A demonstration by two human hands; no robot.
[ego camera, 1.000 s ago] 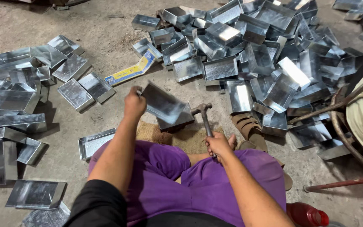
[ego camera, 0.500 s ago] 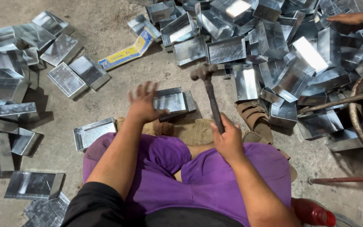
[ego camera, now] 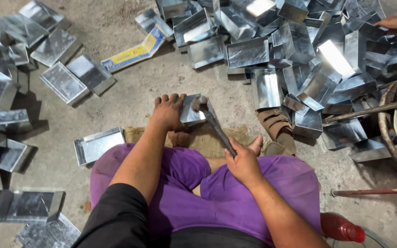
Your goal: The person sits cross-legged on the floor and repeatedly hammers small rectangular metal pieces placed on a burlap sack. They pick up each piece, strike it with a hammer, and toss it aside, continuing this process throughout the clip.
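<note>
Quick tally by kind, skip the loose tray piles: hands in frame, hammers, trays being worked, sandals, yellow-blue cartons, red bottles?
Hands: 3 – left hand, right hand, another person's hand
Hammer: 1
Metal tray under the left hand: 1
Brown sandal: 1
Yellow-blue carton: 1
Red bottle: 1
Total: 8

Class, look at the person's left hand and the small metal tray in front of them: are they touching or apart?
Touching. The head view shows the left hand pressed flat on the metal tray, its palm and fingers overlapping the tray's left edge with no gap, while the right hand grips the hammer.
</note>
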